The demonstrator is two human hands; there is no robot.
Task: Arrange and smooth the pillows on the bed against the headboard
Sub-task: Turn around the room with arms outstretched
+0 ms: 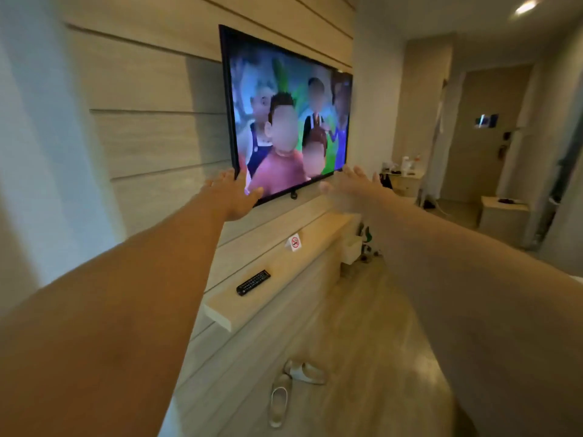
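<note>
No pillow, bed surface or headboard is in view; only a sliver of white at the right edge may be bedding. Both my arms stretch straight out toward a wall with a television. My left hand is held out flat with its fingers spread, in front of the screen's lower left corner. My right hand is also spread, below the screen's lower right corner, and it is blurred. Neither hand holds anything.
A wall-mounted television shows a cartoon. Below it a pale wooden shelf carries a black remote and a small no-smoking sign. Two slippers lie on the wood floor. A hallway with a door opens at the right.
</note>
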